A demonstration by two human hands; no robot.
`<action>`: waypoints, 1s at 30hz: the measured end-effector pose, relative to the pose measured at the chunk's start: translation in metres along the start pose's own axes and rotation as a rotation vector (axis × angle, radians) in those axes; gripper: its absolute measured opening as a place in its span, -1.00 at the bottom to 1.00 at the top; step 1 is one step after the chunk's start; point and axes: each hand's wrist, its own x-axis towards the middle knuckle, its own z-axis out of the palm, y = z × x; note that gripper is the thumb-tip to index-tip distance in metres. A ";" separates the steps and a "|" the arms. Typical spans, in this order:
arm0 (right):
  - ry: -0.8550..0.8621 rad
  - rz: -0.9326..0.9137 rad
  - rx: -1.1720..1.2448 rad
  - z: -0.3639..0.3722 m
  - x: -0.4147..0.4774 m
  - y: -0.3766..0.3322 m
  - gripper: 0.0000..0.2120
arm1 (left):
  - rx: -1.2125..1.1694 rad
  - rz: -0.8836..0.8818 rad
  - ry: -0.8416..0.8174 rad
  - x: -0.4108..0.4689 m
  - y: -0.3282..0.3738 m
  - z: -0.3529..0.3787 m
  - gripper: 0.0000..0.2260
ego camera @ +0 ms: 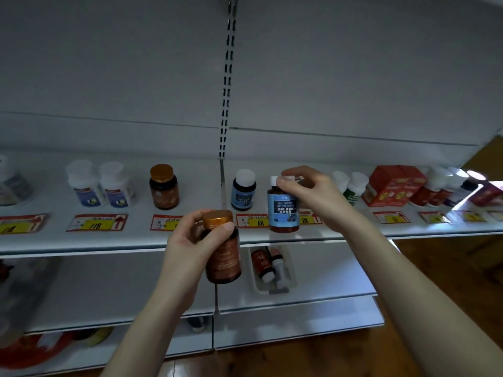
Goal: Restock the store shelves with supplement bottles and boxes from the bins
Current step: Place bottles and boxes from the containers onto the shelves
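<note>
My left hand (190,240) grips a brown bottle with a gold cap (223,248) in front of the shelf edge. My right hand (307,194) holds a blue-labelled blueberry bottle (283,210) by its white cap, just above the front of the white shelf (136,238). A matching blue-labelled bottle (243,190) stands on the shelf behind it. Further left on the same shelf stands a matching brown bottle (164,186).
Two white bottles (99,185) stand at the left, with green-labelled bottles (353,187), red boxes (392,185) and more bottles to the right. Price tags (96,222) line the shelf front. On the lower shelf a white bin (272,270) holds a few bottles.
</note>
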 end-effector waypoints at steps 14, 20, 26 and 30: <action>-0.224 -0.174 -0.671 -0.006 0.068 -0.007 -0.55 | 0.006 0.000 0.140 0.009 0.000 0.005 -0.63; -0.293 -0.211 -0.699 0.000 0.088 -0.001 -0.53 | 0.020 0.009 0.175 0.009 -0.001 0.011 -0.66; -0.337 -0.183 -0.718 0.004 0.097 0.007 -0.53 | 0.023 0.016 0.207 0.008 -0.004 0.012 -0.62; -0.327 -0.172 -0.722 0.005 0.097 0.009 -0.56 | 0.024 0.016 0.205 0.009 -0.005 0.014 -0.66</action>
